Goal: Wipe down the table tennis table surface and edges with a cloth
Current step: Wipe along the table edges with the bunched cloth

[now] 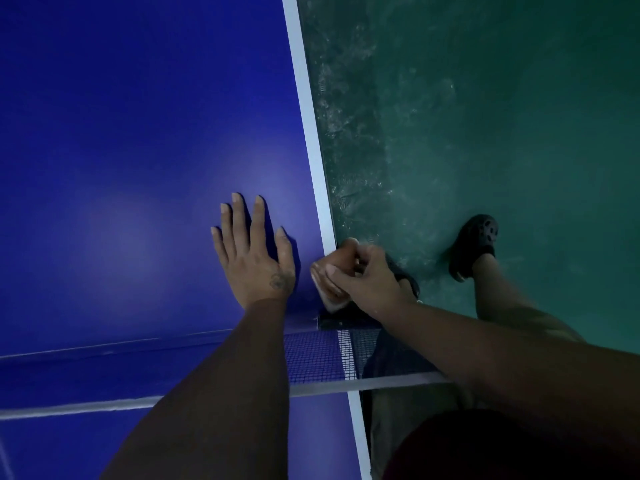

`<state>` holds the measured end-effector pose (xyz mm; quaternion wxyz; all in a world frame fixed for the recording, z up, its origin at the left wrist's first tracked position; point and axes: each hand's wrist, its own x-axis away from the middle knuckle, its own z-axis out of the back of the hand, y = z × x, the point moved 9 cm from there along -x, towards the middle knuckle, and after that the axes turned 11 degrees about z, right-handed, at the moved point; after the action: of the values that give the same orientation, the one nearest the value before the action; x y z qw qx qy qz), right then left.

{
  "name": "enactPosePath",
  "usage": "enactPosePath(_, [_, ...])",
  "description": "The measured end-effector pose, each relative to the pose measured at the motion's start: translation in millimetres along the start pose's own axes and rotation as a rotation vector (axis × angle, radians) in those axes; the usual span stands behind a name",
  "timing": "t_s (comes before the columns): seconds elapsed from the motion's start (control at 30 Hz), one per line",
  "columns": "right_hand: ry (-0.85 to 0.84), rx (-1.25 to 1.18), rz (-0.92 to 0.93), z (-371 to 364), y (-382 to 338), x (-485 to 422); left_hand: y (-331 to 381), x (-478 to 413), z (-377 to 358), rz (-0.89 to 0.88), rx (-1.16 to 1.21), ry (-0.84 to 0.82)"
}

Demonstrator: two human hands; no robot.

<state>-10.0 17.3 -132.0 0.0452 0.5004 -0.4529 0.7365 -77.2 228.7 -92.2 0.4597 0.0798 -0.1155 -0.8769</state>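
The blue table tennis table [138, 133] fills the left of the view, and its white side line [308, 116] runs along the right edge. My left hand [254, 252] lies flat on the blue top with its fingers spread, close to that edge. My right hand [360, 275] grips a pale pinkish cloth [329, 289] bunched over the table's side edge, just beyond the net post. Most of the cloth is hidden under my fingers.
The net [318, 355] with its white top band [104, 407] crosses the lower part of the view, under both my forearms. Its dark post clamp [332, 320] sits at the table edge. Green scuffed floor [485, 116] lies to the right, with my foot in a dark shoe [476, 244].
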Motion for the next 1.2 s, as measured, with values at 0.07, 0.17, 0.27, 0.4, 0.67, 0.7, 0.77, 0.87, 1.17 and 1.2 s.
enactPosePath(0.07, [-0.037,0.035,0.018,-10.0,-2.6,-4.8,0.1,0.2,0.4,-0.001,-0.003,-0.004])
enactPosePath(0.17, [-0.057,0.030,0.027,-26.8,-1.8,-7.8,0.1,-1.0,0.2,-0.009,-0.001,0.002])
enactPosePath(0.27, [0.003,-0.061,0.043,-34.7,-1.3,-7.7,0.4,-1.0,-0.5,-0.011,-0.004,0.003])
enactPosePath(0.4, [0.117,0.141,0.120,-27.2,-26.5,-26.8,0.2,-0.6,-1.0,-0.012,-0.002,-0.004])
enactPosePath(0.67, [0.045,0.235,0.183,-8.6,-95.7,-92.8,-0.4,0.0,-0.1,-0.015,0.001,0.005])
enactPosePath(0.7, [0.013,0.226,0.189,-10.9,-85.7,-84.3,-0.3,0.4,0.2,-0.013,0.006,0.005])
enactPosePath(0.77, [-0.032,0.198,0.198,-18.6,-59.9,-60.7,-1.2,0.2,-0.2,-0.010,0.018,0.002])
enactPosePath(0.87, [-0.006,0.152,0.169,-24.4,-29.4,-30.9,-0.6,0.2,0.0,-0.006,0.030,0.006])
enactPosePath(1.17, [0.129,0.152,0.215,-11.1,-108.4,-102.2,0.5,-0.7,0.6,0.000,0.038,-0.002])
enactPosePath(1.2, [0.128,0.191,0.220,-7.4,-123.0,-114.0,0.4,-0.5,0.6,0.002,0.037,-0.002])
